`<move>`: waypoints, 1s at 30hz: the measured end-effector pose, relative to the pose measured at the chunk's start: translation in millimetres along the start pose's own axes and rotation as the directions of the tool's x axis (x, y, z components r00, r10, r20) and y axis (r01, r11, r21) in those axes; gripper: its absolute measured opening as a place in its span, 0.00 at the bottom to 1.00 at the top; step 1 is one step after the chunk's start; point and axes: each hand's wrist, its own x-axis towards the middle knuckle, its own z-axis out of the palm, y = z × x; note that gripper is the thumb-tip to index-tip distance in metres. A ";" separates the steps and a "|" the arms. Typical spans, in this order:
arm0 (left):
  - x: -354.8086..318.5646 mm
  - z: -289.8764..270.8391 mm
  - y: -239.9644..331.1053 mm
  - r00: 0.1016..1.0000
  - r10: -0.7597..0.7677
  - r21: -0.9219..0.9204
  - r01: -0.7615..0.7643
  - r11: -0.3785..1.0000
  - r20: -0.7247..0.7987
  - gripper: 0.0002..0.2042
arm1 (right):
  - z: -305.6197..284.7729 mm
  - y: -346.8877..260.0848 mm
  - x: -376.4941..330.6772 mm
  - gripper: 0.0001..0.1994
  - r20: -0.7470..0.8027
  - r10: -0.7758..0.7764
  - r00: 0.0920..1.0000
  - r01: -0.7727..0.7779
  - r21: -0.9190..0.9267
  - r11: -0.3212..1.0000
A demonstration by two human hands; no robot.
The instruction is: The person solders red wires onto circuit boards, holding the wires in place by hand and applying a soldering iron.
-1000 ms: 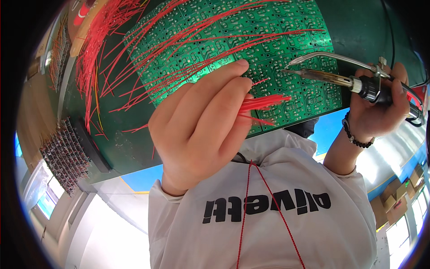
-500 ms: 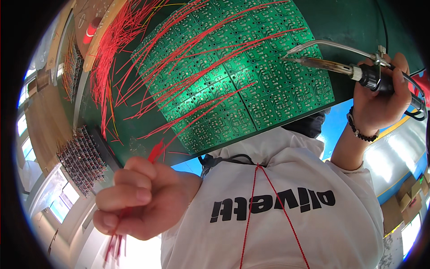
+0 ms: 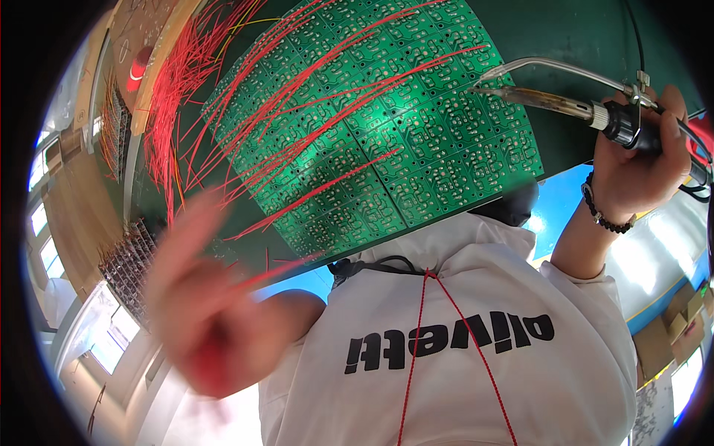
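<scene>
My right hand (image 3: 643, 167) is closed round the black handle of a soldering iron (image 3: 554, 102). A thin bent metal tube (image 3: 565, 68) is clamped to the iron. The tips of both hang over the right part of a green circuit board panel (image 3: 454, 160); contact cannot be told. Red wires (image 3: 349, 104) lie slantwise across the panel, their left ends past its edge. My left hand (image 3: 223, 312), smeared by motion, is left of the panel's near corner. Its forefinger is stretched out, and the other fingers are curled round more red wires (image 3: 286, 273).
A heap of loose red wires (image 3: 160, 137), with a few yellow ones, lies left of the panel by a wooden edge (image 3: 158, 63). Stacked small boards (image 3: 126, 267) stand at the far left, near a red spool (image 3: 139, 68). Cardboard boxes (image 3: 658, 342) are at the lower right.
My left hand has shifted up a little, and its forefinger has stretched out toward the wire heap. The panel sits slightly further left in view. The iron stays over the panel.
</scene>
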 end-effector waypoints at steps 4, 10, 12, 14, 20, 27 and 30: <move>-0.8 55.7 15.0 0.934 -0.195 -0.064 0.224 0.972 0.300 0.06 | -10.3 5.3 -0.7 0.14 0.179 -0.075 0.981 0.107 -0.176 0.979; -6.5 70.4 2.9 0.931 -0.243 -0.068 0.270 0.960 0.272 0.09 | -31.6 10.2 7.4 0.18 0.438 0.162 0.884 -0.314 0.300 0.901; -5.4 70.2 2.9 0.927 -0.243 -0.059 0.270 0.961 0.284 0.09 | -29.8 13.3 6.8 0.18 0.409 0.085 0.909 -0.172 0.182 0.968; -5.6 68.6 4.3 0.902 -0.293 -0.053 0.325 0.944 0.318 0.09 | -28.0 17.7 3.1 0.18 0.372 -0.094 0.923 0.129 -0.070 0.989; -7.7 68.1 0.7 0.923 -0.259 -0.077 0.291 0.954 0.284 0.09 | -31.9 18.9 5.7 0.16 0.393 -0.139 0.909 0.211 -0.146 0.967; -8.7 69.0 0.1 0.930 -0.228 -0.052 0.253 0.966 0.287 0.10 | -29.7 10.8 10.9 0.15 0.421 0.125 0.898 -0.190 0.116 0.975; -7.6 68.3 0.7 0.924 -0.227 -0.049 0.254 0.966 0.307 0.10 | -23.4 6.4 9.4 0.15 0.392 0.165 0.905 -0.218 0.095 0.971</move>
